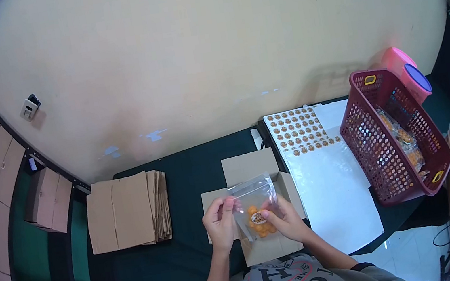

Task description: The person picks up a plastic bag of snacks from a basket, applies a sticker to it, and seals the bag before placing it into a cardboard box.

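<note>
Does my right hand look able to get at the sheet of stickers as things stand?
Probably yes: the sticker sheet lies uncovered beside the open box, though your right hand must first let go of the bag.

A clear plastic pouch (255, 208) with round orange snacks gathered low inside and a round label on its front, held slightly tilted, just below the frame's center

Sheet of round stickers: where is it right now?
In the head view, the sticker sheet is right of center, at the far end of the white sheet, between the open cardboard box and maroon basket.
</note>
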### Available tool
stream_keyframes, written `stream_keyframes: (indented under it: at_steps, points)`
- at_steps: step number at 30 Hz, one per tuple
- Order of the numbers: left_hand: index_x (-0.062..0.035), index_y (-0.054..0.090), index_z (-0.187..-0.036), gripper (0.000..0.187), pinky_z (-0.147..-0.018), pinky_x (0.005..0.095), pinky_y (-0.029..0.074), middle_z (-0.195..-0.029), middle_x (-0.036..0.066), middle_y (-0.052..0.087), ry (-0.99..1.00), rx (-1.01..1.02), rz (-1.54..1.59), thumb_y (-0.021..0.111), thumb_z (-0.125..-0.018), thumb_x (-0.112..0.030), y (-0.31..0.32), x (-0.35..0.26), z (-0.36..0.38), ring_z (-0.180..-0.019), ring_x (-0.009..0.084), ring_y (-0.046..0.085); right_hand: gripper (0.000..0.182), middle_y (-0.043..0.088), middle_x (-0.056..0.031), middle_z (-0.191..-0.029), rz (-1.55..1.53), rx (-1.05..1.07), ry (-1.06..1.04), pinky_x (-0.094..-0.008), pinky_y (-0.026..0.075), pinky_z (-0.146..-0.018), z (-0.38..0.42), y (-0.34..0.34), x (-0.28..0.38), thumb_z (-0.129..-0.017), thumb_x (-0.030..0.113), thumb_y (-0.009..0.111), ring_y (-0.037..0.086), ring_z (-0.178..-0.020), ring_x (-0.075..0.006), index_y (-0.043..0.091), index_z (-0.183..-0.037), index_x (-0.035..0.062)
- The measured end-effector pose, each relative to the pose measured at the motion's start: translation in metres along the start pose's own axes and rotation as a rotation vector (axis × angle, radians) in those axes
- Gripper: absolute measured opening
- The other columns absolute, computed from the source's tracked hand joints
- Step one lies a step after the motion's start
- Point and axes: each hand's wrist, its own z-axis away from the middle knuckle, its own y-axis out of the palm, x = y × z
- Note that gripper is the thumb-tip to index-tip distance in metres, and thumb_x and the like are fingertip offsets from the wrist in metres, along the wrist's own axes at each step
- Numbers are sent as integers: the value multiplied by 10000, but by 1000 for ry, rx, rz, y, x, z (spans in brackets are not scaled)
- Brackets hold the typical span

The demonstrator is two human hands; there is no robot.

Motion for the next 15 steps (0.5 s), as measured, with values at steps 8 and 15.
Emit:
stream_keyframes:
  at_steps: [8,15]
  points:
    - [27,577,-797,59,-594,276,438,-732,110,567,273,388,-494,571,-761,-20,-9,-1,-2,-665,223,557,226,526,-68,-783,815,9,-465,-291,362,-688,-26,-17,48,-697,183,669,501,-715,-209,543,-839,60]
    - [14,581,-743,4,-557,229,414,-689,76,568,315,279,-526,577,-743,13,-11,-4,-7,-621,137,537,147,491,-96,-662,659,191,-389,-310,385,-568,-30,6,36,-720,110,617,506,-607,-244,494,-711,29]
